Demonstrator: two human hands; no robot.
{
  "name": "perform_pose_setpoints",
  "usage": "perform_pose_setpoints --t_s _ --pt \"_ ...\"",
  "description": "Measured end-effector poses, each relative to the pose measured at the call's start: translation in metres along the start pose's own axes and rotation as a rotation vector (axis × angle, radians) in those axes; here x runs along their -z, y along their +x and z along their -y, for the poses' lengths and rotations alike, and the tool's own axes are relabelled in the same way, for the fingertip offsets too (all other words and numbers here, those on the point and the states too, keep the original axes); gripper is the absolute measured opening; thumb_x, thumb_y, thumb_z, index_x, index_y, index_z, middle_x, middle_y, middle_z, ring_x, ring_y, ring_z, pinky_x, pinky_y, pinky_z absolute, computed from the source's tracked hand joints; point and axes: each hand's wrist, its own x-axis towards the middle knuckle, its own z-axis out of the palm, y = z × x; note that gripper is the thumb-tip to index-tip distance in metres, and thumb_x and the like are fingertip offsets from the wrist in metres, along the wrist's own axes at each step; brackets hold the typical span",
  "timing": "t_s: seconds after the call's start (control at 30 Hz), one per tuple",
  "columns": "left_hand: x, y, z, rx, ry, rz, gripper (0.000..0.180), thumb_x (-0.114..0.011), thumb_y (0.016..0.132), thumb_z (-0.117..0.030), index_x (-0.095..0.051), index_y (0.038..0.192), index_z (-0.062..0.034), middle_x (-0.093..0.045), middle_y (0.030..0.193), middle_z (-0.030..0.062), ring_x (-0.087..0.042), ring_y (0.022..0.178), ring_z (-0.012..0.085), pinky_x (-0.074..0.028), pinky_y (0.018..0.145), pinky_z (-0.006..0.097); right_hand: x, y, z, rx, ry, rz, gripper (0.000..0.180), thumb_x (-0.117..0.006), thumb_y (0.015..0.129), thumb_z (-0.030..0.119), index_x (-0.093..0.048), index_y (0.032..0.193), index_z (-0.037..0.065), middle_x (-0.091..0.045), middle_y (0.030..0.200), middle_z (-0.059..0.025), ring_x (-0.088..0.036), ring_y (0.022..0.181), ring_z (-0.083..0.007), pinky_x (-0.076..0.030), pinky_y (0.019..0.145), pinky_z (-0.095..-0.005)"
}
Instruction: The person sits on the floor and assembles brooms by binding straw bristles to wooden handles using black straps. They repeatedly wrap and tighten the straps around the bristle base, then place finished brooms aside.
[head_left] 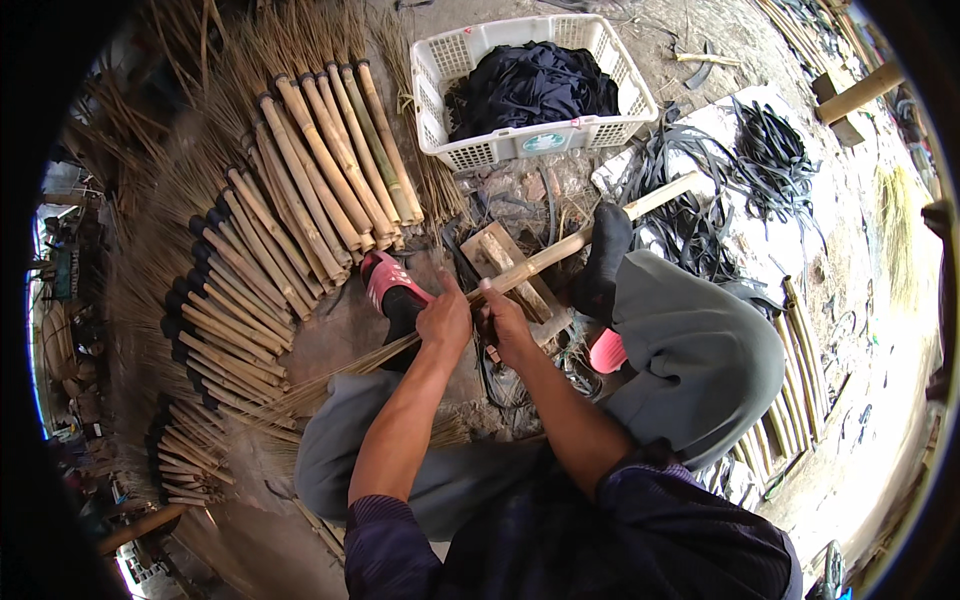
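The bamboo pole [560, 252] slants up and rightward from the person's hands, across and above a wooden block [493, 247]. The right hand [508, 328] pinches its lower end; the left hand [445, 320], just beside, closes around the bristles [375, 356], which trail leftward.

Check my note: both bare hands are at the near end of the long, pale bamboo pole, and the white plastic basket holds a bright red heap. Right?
Not red: the head view shows a near-black heap in the white plastic basket. Left hand, right hand and pole are as noted.
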Motion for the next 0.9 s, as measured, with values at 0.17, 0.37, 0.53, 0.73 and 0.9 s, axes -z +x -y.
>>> perform_pose_setpoints --t_s 0.17,0.37,0.53,0.73,0.9 --pt "-0.006 0.004 0.000 -0.057 0.100 0.045 0.053 -0.056 0.095 -0.015 -0.041 0.141 0.0090 -0.074 0.096 0.0252 -0.074 0.094 0.0394 -0.057 0.082 0.051 -0.028 0.020 -0.022 0.264 -0.095 -0.225 0.047 -0.068 0.098 0.047 -0.066 0.076 0.005 -0.057 0.068 0.0019 -0.049 0.060 -0.0086 -0.038 0.054 -0.0293" --pt "-0.001 0.015 0.000 -0.008 0.053 0.123 0.031 -0.055 0.094 -0.010 -0.065 0.119 0.0048 -0.073 0.109 0.0253 -0.072 0.106 0.0369 -0.057 0.089 0.049 -0.012 0.003 0.018 0.088 -0.550 -0.354 0.058 -0.059 0.101 0.051 -0.068 0.078 -0.002 -0.068 0.077 -0.0204 -0.065 0.077 -0.0344 -0.047 0.075 -0.0495" --pt "0.002 0.023 0.001 0.018 0.024 0.277 0.027 -0.061 0.090 -0.010 -0.071 0.112 0.0026 -0.071 0.118 0.0244 -0.069 0.115 0.0363 -0.057 0.093 0.046 -0.001 -0.030 0.067 0.888 -1.413 -0.262 0.050 -0.069 0.080 0.022 -0.062 0.128 0.010 -0.068 0.122 -0.0088 -0.054 0.127 -0.0285 -0.037 0.105 -0.0512" --pt "0.001 0.031 0.010 -0.057 -0.036 0.200 0.018 -0.066 0.082 -0.012 -0.076 0.088 0.0028 -0.075 0.091 0.0232 -0.075 0.087 0.0351 -0.059 0.075 0.045 -0.032 0.018 0.074 0.613 -2.303 0.334 0.034 -0.068 0.084 0.025 -0.068 0.116 0.013 -0.068 0.123 -0.0080 -0.056 0.124 -0.0230 -0.033 0.106 -0.0499" --pt "0.006 0.051 0.010 0.005 -0.232 0.674 0.018 -0.055 0.077 -0.003 -0.071 0.071 0.0012 -0.070 0.065 0.0183 -0.071 0.058 0.0307 -0.053 0.052 0.044 -0.006 0.026 0.060 1.087 -2.007 0.293 0.030 -0.073 0.078 0.022 -0.067 0.106 0.015 -0.069 0.114 -0.0076 -0.062 0.114 -0.0247 -0.037 0.103 -0.0568"
